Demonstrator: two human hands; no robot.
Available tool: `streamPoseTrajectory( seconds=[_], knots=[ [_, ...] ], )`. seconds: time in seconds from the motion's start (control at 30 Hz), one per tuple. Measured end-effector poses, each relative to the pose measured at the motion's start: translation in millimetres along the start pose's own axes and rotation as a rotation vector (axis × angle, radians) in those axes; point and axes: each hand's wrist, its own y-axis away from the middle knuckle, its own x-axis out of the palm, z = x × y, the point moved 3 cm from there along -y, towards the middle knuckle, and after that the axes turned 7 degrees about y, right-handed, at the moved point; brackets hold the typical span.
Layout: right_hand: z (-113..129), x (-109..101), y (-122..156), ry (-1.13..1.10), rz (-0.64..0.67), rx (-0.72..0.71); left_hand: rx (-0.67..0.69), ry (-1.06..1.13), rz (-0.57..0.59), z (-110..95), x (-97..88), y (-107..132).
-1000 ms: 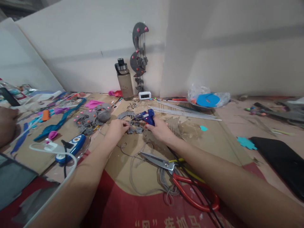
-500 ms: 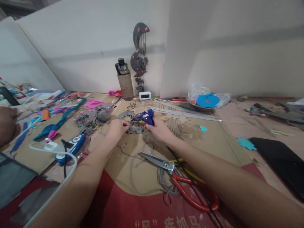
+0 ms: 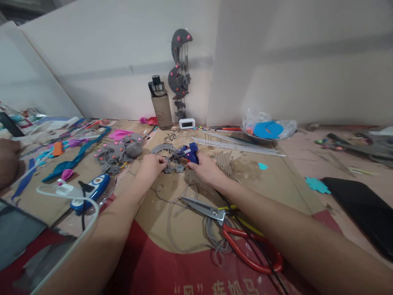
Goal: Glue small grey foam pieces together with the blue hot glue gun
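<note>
My right hand is wrapped round a blue glue gun, whose nozzle points left over small grey felt pieces. My left hand is closed, its fingertips pinched at the left edge of those pieces; exactly what they hold is too small to make out. Just behind the fingers lies a grey felt crescent. Grey cord trails over the cardboard below my hands. Red-handled scissors rest under my right forearm, blades pointing left.
A water bottle and a small white clock stand at the back, by a hanging grey moon decoration. Left are grey yarn pieces and a blue power strip. Right lies a black phone. Another person's hand shows far left.
Both hands stay almost in place. The glue gun has shifted very slightly; the view has moved a little.
</note>
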Motion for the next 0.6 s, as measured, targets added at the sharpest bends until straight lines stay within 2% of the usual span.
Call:
streamPoseTrajectory(
  seconds=[0.13, 0.4, 0.6],
  knots=[
    [0, -3, 1, -0.044, -0.059, -0.021, -0.003, 0.013, 0.006, 0, 0.1, 0],
    [1, -4, 3, -0.138, -0.073, -0.029, 0.005, 0.012, -0.003, -3, -1.3, 0],
    [-9, -4, -2, -0.497, -0.125, -0.111, -0.045, 0.198, -0.021, -4, -4.2, 3]
  ],
)
